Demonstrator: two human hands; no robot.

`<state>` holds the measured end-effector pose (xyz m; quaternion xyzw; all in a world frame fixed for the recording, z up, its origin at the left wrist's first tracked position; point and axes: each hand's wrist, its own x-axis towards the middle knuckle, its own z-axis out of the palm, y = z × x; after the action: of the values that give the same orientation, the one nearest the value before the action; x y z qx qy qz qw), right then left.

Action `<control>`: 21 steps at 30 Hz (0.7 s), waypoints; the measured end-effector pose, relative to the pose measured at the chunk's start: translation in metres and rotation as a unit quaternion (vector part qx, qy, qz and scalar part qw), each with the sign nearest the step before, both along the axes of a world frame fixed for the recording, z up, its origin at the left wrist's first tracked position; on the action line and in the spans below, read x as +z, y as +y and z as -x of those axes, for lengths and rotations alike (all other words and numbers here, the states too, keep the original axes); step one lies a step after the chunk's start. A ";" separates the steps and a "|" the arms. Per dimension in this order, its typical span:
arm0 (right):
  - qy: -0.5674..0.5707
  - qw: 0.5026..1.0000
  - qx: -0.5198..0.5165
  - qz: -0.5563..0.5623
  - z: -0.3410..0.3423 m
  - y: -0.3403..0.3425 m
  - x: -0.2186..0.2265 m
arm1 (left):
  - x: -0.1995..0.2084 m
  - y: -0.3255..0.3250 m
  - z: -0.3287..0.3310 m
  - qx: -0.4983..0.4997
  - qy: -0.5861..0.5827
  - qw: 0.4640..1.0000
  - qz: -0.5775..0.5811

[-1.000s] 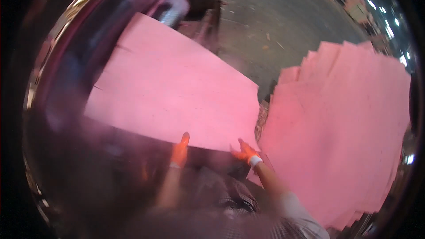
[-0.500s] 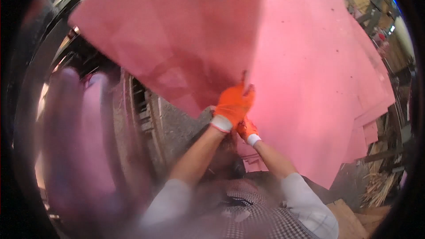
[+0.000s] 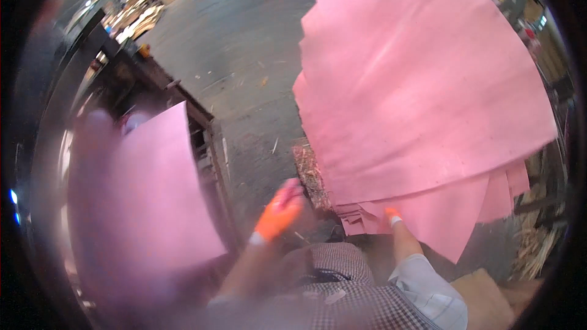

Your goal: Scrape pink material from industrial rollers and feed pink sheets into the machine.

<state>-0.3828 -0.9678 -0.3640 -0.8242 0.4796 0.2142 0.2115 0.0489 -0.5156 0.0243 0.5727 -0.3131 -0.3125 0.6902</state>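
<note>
Both my hands wear orange gloves with pink-stained fingertips. My left hand hangs over the gap left of the stack, touching no sheet. It is smeared by motion, so its fingers are hard to read. My right hand is low at the front edge of the stack, against the pink sheets; its fingers are mostly hidden. A large thin pink sheet lies slightly rippled over the stack, its front edge slanting up to the right. Beneath it, other pink sheets stick out unevenly toward me.
At left, a pink sheet, blurred, lies on a dark metal machine frame. Grey concrete floor with scraps runs between frame and stack. A bundle of shredded strips sits by the stack's left side. Thin wooden strips lie at right.
The raised pink sheet both hands were at has come down onto the stack, uncovering the floor. My left hand has moved left and toward me; my right hand slid right and nearer.
</note>
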 end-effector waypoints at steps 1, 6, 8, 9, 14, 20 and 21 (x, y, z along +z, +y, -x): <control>-0.091 0.982 -0.040 -0.162 -0.110 0.103 -0.027 | 0.003 0.091 -0.025 0.158 0.111 0.974 -0.116; 0.111 0.956 0.043 -0.268 -0.224 0.263 0.051 | -0.088 0.379 -0.041 0.570 -0.032 0.787 -0.236; 0.124 0.961 0.062 -0.241 -0.284 0.293 0.073 | -0.100 0.426 -0.016 0.672 -0.012 0.716 -0.191; 0.030 0.935 -0.067 -0.348 -0.306 0.295 0.076 | -0.111 0.429 -0.010 0.690 -0.003 0.697 -0.196; -0.127 0.913 0.117 -0.371 -0.455 0.356 0.028 | -0.171 0.514 0.032 0.739 0.171 0.647 0.081; -0.110 0.906 0.179 -0.367 -0.533 0.488 0.173 | -0.134 0.513 0.007 0.775 0.269 0.568 0.066; -0.106 0.908 0.182 -0.363 -0.538 0.498 0.185 | -0.126 0.516 -0.005 0.758 0.282 0.581 0.093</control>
<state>0.1555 -0.4699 -0.1786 -0.7813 0.1855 0.3198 0.5029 0.0543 0.0001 -0.1020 0.4175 0.4177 0.2095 0.7793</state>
